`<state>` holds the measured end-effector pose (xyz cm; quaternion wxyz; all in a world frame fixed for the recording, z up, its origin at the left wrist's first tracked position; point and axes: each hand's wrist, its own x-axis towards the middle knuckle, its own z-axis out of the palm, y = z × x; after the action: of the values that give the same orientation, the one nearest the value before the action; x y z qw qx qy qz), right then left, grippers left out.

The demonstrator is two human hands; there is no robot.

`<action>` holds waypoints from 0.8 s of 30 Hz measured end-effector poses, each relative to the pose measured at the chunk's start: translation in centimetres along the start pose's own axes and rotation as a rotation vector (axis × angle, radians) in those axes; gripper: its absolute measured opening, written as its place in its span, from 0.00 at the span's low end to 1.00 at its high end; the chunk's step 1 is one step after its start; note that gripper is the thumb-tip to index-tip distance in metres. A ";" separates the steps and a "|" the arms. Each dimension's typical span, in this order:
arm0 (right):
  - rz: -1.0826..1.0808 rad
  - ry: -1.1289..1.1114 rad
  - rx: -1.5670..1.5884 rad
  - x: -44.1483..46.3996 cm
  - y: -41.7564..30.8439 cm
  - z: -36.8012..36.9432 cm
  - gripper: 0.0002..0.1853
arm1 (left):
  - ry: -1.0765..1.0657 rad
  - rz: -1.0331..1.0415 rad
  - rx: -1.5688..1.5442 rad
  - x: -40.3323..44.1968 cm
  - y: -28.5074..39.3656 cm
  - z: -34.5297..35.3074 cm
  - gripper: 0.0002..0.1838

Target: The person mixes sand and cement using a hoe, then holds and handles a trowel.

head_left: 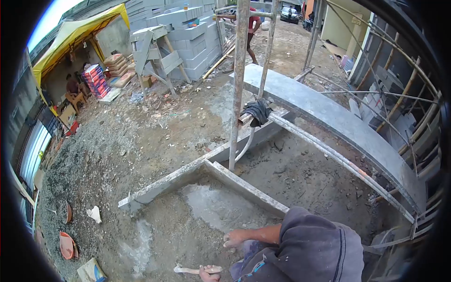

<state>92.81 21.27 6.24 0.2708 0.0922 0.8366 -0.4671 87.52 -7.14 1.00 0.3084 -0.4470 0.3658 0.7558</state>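
My left hand [210, 274] is closed round the wooden handle of a hammer [190, 270], near the handle's end. Its small pale head points left, low over the rough ground. Bent in front of my grey shirt, my right arm brings my right hand [233, 238] above the hammer. Its fingers are curled in and I see nothing in them. Just beyond lies a wet grey cement patch [216, 207], bordered by a low concrete beam [244, 185] that meets a longer concrete beam [178, 174].
A scaffold pole [237, 94] rises ahead, with a dark cloth [257, 113] on a joint. A long grey slab [324, 117] and pipes run along the right. Orange bowls [68, 245] lie left. Grey blocks [192, 47] and a yellow canopy [80, 33] stand behind. A person [253, 33] stands far off.
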 end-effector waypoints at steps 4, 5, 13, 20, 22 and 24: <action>0.396 0.371 0.066 -3.4 9.2 -1.6 0.26 | -0.030 0.010 0.161 -0.6 3.0 2.8 0.15; 0.490 0.419 0.078 -4.2 12.9 -0.8 0.26 | -0.035 0.007 0.192 -1.0 3.6 4.0 0.15; 0.964 0.506 0.276 -13.1 22.5 7.5 0.23 | -0.113 0.014 0.339 -2.4 4.2 10.6 0.14; 0.658 0.306 -0.093 -8.2 26.0 13.6 0.22 | -0.125 0.020 0.378 -3.4 3.6 13.4 0.14; 0.569 0.267 -0.040 -8.2 25.1 11.4 0.21 | -0.122 0.025 0.379 -3.5 3.7 13.6 0.14; 0.519 0.310 -0.069 -7.5 24.4 8.9 0.20 | -0.121 0.031 0.375 -3.6 3.7 13.9 0.13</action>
<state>112.27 27.97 -11.31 0.2529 0.3638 0.8319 -0.3342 79.79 1.88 9.87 0.3960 -0.3298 0.4880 0.7045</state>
